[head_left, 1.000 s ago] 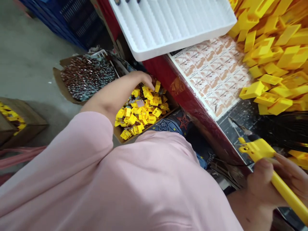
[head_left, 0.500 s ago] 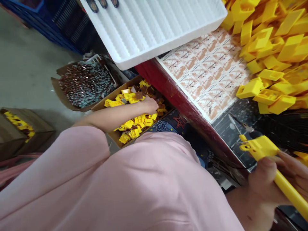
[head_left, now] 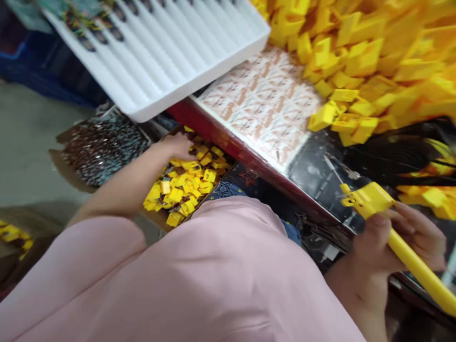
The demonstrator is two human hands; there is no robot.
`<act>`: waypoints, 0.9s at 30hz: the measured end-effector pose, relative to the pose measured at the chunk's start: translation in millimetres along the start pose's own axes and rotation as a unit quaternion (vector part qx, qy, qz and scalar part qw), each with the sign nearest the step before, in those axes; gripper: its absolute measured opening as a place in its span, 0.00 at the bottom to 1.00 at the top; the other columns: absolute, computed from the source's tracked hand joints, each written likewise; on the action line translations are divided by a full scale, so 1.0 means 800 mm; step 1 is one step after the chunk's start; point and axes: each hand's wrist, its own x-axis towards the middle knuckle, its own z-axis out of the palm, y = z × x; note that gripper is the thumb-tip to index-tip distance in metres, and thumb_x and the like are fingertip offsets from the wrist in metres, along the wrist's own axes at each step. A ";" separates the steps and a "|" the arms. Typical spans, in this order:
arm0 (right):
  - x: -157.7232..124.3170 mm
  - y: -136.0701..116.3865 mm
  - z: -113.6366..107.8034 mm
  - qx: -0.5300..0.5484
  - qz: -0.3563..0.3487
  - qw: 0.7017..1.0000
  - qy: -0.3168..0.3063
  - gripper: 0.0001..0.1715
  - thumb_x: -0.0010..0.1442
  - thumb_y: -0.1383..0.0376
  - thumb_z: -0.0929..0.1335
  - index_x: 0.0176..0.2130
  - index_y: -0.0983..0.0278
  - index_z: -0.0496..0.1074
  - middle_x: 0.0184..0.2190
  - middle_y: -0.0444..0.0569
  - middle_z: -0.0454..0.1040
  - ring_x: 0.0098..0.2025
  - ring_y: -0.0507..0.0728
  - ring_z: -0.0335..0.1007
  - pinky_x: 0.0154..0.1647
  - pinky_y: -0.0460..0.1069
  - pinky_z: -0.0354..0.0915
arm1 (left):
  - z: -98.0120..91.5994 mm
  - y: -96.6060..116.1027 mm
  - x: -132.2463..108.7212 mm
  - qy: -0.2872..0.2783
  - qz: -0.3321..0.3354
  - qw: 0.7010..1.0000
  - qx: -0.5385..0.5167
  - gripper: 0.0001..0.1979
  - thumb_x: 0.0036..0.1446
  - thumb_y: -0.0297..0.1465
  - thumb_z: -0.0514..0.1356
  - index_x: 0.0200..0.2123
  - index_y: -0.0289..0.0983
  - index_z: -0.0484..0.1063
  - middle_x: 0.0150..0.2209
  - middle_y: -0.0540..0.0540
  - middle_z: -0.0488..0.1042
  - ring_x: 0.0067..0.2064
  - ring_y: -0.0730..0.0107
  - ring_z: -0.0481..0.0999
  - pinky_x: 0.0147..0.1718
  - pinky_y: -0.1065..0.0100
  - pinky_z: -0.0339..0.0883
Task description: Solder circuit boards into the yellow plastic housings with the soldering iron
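My left hand point(head_left: 180, 146) reaches down into a cardboard box of small yellow plastic parts point(head_left: 181, 187) beside my lap. Its fingers point down among the parts at the box's far side, blurred and partly hidden, so their grip does not show. On the right, my right hand point(head_left: 395, 242) is closed round a yellow plastic piece point(head_left: 409, 254), a long round tube with a blocky head. Just beyond that head, a thin tool with a metal shaft point(head_left: 334, 169) lies on the dark tabletop.
A white ridged foam tray point(head_left: 171, 61) juts over the table's red edge point(head_left: 228, 142). Beside it lies a printed sheet point(head_left: 263, 104). Yellow plastic housings point(head_left: 356, 61) are heaped at the upper right. A carton of shiny small pieces point(head_left: 103, 147) stands on the floor at left.
My left hand has moved within the box, away from me toward its far left end. The view has shifted, showing more of the foam tray. My right hand keeps its hold.
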 end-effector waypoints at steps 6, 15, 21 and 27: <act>-0.007 0.016 -0.014 0.013 0.053 0.997 0.053 0.37 0.64 0.39 0.69 0.48 0.70 0.79 0.23 0.46 0.72 0.16 0.54 0.67 0.14 0.48 0.63 | -0.042 0.133 -0.021 -0.126 0.202 0.971 -0.031 0.17 0.64 0.44 0.56 0.39 0.49 0.84 0.38 0.51 0.86 0.38 0.65 0.84 0.40 0.66 0.74; 0.020 -0.002 -0.012 0.006 0.002 0.999 0.038 0.28 0.61 0.49 0.76 0.55 0.61 0.78 0.42 0.51 0.79 0.26 0.53 0.75 0.24 0.48 0.74 | -0.119 0.362 0.146 0.151 0.317 0.935 0.041 0.33 0.64 0.35 0.58 0.71 0.36 0.63 0.72 0.37 0.61 0.73 0.49 0.60 0.73 0.50 0.55; 0.007 -0.001 -0.040 -0.048 0.032 0.998 -0.002 0.28 0.59 0.53 0.77 0.55 0.61 0.77 0.42 0.50 0.80 0.32 0.57 0.80 0.32 0.51 0.78 | -0.124 0.422 0.216 0.072 0.327 0.923 0.192 0.32 0.65 0.29 0.55 0.72 0.39 0.60 0.76 0.37 0.52 0.72 0.40 0.61 0.62 0.47 0.68; -0.004 0.015 -0.068 -0.095 0.028 0.994 -0.041 0.31 0.52 0.56 0.82 0.53 0.62 0.79 0.40 0.50 0.83 0.29 0.55 0.78 0.29 0.47 0.75 | -0.138 0.357 0.184 0.000 0.391 0.878 0.278 0.26 0.69 0.29 0.46 0.65 0.41 0.70 0.67 0.37 0.71 0.62 0.45 0.76 0.53 0.51 0.75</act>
